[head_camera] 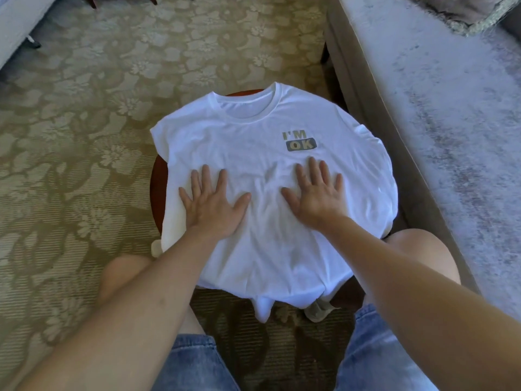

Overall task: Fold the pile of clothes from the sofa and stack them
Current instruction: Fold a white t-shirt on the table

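Note:
A white T-shirt [253, 136] with an "I'M OK" print lies face up, spread over a small round dark-red table [156, 179] in front of me. Its collar points away from me and its hem hangs off the near edge. My left hand [211, 201] presses flat on the shirt's left middle, fingers straight and spread. My right hand [318, 193] lies flat on the right middle, just below the print, fingers also spread. Both sleeves drape over the table's sides.
A grey sofa seat [437, 122] runs along the right, with a cushion [465, 12] at its far end. A patterned beige carpet [98, 108] covers the floor. My bare knees [423, 249] flank the table. Another pale furniture edge [17, 26] sits at the top left.

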Demonstrator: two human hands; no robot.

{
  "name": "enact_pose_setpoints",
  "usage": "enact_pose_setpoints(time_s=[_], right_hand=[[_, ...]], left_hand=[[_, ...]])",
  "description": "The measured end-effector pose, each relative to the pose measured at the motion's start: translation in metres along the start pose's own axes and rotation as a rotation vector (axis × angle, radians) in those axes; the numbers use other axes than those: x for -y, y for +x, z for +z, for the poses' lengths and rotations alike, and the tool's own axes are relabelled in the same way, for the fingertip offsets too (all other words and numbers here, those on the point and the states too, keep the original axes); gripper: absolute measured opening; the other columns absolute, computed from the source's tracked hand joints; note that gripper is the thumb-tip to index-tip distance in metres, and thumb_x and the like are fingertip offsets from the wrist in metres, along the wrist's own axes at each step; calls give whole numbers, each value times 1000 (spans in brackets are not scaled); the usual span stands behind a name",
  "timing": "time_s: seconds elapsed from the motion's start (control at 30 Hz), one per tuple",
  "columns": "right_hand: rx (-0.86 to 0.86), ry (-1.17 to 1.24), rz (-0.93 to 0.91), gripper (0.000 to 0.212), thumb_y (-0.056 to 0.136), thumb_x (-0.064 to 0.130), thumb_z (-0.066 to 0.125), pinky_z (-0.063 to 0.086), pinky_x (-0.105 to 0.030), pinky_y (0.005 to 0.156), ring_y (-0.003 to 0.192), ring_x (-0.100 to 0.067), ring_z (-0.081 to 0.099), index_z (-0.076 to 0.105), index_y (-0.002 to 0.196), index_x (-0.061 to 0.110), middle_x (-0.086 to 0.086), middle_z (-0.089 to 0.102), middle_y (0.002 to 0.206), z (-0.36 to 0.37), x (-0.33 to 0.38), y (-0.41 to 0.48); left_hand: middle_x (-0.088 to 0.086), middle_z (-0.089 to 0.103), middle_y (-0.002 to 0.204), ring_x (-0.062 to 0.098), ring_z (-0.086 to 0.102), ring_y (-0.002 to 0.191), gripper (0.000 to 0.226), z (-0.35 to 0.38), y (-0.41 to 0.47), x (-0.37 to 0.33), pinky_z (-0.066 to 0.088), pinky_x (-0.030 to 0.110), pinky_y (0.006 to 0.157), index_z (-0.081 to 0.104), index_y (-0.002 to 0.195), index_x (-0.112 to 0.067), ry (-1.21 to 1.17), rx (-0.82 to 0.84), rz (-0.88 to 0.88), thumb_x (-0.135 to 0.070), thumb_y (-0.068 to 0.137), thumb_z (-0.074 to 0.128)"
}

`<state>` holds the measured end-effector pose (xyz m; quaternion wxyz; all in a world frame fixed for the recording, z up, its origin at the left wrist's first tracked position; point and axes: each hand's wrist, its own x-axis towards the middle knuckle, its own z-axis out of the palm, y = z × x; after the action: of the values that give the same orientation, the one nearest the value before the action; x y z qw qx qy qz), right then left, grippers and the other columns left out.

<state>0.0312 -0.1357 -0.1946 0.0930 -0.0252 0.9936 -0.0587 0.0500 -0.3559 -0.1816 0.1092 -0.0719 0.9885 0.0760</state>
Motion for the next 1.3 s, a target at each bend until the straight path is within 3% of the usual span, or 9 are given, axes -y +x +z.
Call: enact_pose_setpoints(time_s=[0.83, 0.93, 1.03, 1.13, 1.3], right_hand=[[78, 13, 34, 80, 91, 71, 12, -4, -53, 118, 149, -24, -12, 0, 155, 25, -3, -13, 162, 0, -31, -73], [74, 14, 62, 80, 91, 70, 26, 0, -57, 116, 148, -29, 1, 17, 151, 18, -8, 4, 161, -12, -23, -67], [15, -23, 130, 75, 92, 66, 36, 3, -60, 116, 145, -33, 12, 31, 144, 13, -13, 16, 157, -27, -1, -57], [3, 15, 92, 69, 95, 60, 35, 1, -58, 116, 148, -31, 0, 28, 146, 15, -12, 2, 161, -29, 36, -42], [46, 113, -6, 72, 97, 60, 27, -3, -56, 117, 149, -28, -10, 8, 154, 20, -8, -10, 162, -14, 92, -5]], left_hand=[[1, -24, 160, 28, -23, 146, 86, 9, -76, -19, -9, 50, 118, -11, 154, -30, 29, 130, 60, -77, 87, 15], [1, -10, 162, 30, -8, 148, 85, -1, -73, -17, 2, 49, 118, -2, 154, -29, 29, 112, 78, -77, 88, 20], [4, 24, 156, 31, 23, 139, 71, -15, -63, -9, 24, 45, 109, 14, 153, -25, -49, -53, 75, -64, 95, 27], [7, 35, 148, 31, 32, 132, 57, -23, -47, 10, 30, 44, 105, 27, 149, -22, -249, -214, -61, -48, 99, 36], [10, 47, 136, 32, 41, 127, 48, -33, 3, 54, 36, 50, 104, 41, 139, -18, -506, -307, -297, -36, 96, 49]])
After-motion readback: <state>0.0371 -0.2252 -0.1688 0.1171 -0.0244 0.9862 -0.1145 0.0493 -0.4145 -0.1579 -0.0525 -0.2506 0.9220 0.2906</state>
